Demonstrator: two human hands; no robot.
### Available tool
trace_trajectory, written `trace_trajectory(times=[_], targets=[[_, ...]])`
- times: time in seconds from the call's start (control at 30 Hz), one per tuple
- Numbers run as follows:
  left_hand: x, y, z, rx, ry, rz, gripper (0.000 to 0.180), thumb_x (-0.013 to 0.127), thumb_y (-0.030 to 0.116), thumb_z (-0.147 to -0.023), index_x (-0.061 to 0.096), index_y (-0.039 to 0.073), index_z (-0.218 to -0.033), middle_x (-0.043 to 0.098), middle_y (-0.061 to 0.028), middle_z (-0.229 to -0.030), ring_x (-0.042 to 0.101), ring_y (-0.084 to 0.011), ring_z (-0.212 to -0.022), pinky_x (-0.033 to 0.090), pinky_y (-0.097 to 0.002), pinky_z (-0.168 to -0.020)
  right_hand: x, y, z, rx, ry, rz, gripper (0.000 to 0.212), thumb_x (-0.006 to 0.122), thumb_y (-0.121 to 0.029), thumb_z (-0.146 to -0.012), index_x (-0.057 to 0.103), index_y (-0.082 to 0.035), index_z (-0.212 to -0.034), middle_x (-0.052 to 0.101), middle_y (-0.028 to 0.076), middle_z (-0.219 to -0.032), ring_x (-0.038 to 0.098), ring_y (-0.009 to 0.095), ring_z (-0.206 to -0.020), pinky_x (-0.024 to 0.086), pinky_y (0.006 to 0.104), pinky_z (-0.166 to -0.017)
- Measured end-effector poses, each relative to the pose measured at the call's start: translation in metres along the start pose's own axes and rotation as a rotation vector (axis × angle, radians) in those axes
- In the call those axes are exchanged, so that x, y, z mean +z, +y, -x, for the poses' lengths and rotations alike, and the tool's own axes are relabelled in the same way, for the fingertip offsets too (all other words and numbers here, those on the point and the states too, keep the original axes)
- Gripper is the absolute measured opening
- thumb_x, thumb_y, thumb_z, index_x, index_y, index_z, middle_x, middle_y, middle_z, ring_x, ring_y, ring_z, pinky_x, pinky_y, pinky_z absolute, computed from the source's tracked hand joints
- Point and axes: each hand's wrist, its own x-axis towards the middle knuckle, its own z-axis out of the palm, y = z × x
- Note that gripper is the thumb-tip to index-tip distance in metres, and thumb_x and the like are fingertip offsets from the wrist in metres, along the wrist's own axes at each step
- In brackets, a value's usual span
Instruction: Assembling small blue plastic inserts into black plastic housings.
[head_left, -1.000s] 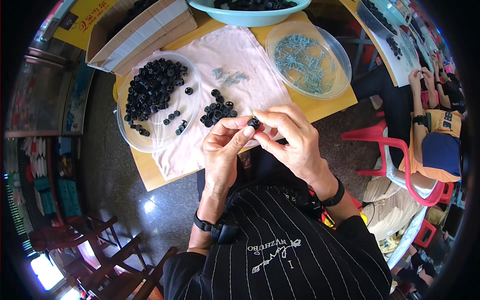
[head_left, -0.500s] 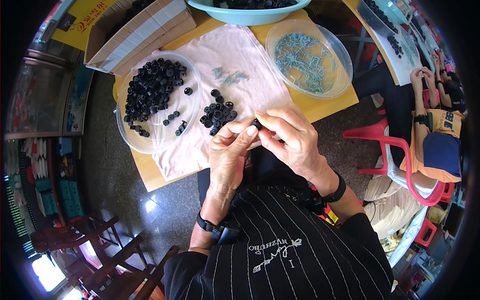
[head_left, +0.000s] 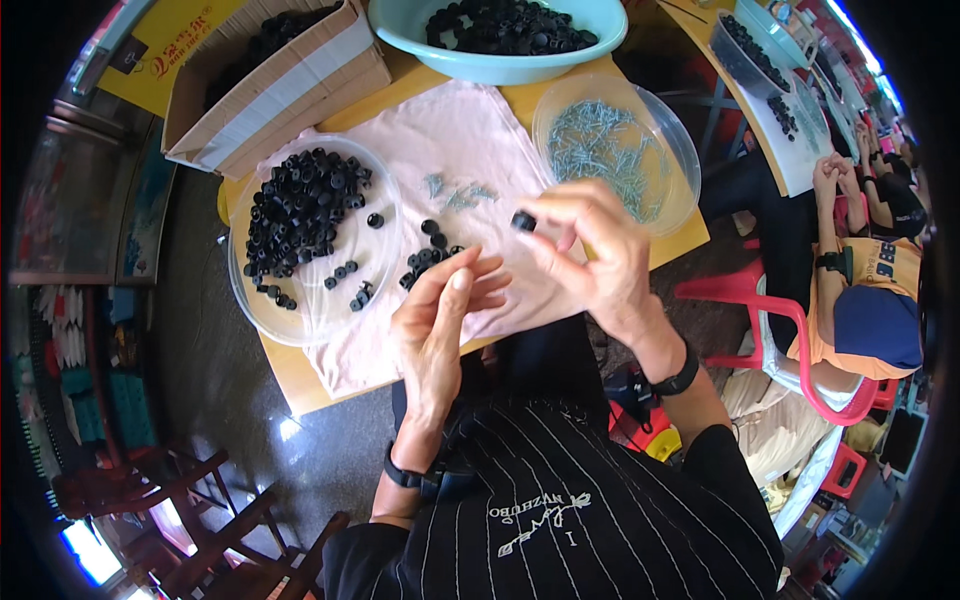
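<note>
Between the thumb and index finger of my right hand (head_left: 603, 258) is a small round black plastic part (head_left: 523, 221), held above the pink cloth (head_left: 480, 125). My left hand (head_left: 432, 322) hovers lower and to the left, holding nothing I can see, its fingers loosely curved and apart. Just beyond its fingertips lies a small heap of similar black parts (head_left: 425, 262), partly hidden by that hand. Farther up the cloth are several loose silvery screws (head_left: 465, 196).
Left, a clear round tray (head_left: 237, 275) holds many black parts; at right another clear tray (head_left: 690, 150) holds screws. A light-blue basin (head_left: 500, 68) and a cardboard box (head_left: 290, 95) stand behind. Red plastic chair (head_left: 735, 287) and a seated person (head_left: 860, 270) are at right.
My hands have come apart. The right hand has lifted away with the black part, while the left has drawn back to the left and loosened. The view has shifted slightly.
</note>
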Motion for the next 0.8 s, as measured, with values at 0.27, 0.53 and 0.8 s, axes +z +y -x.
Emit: trace_trajectory(times=[0.27, 0.53, 0.8], targets=[[-0.024, 0.029, 0.006, 0.12, 0.137, -0.316, 0.027, 0.053, 0.015, -0.098, 0.059, -0.003, -0.118, 0.068, -0.013, -0.092, 0.065, -0.0129, -0.068, 0.049, -0.0204, -0.057, -0.029, 0.061, -0.124, -0.062, 0.238, 0.387, 0.019, 0.067, -0.008, -0.083, 0.059, 0.004, -0.095, 0.059, 0.015, -0.085, 0.061, 0.028, -0.074, 0.048, 0.0347, -0.064], [-0.038, 0.027, 0.002, 0.105, 0.175, -0.369, 0.025, 0.055, 0.013, -0.097, 0.06, -0.001, -0.117, 0.068, -0.0105, -0.089, 0.064, -0.0112, -0.067, 0.047, -0.0186, -0.056, -0.012, 0.051, -0.121, -0.084, 0.276, 0.533, 0.021, 0.066, -0.011, -0.084, 0.061, 0.005, -0.096, 0.062, 0.018, -0.088, 0.062, 0.029, -0.076, 0.048, 0.0365, -0.066], [-0.041, 0.029, 0.005, 0.176, 0.211, -0.574, 0.025, 0.055, 0.014, -0.097, 0.062, -0.001, -0.116, 0.068, -0.011, -0.085, 0.063, -0.0107, -0.064, 0.047, -0.019, -0.053, 0.03, 0.008, -0.014, 0.12, -0.361, 0.089, 0.011, 0.068, -0.008, -0.079, 0.063, -0.005, -0.089, 0.062, 0.009, -0.083, 0.063, 0.025, -0.074, 0.05, 0.0324, -0.066]])
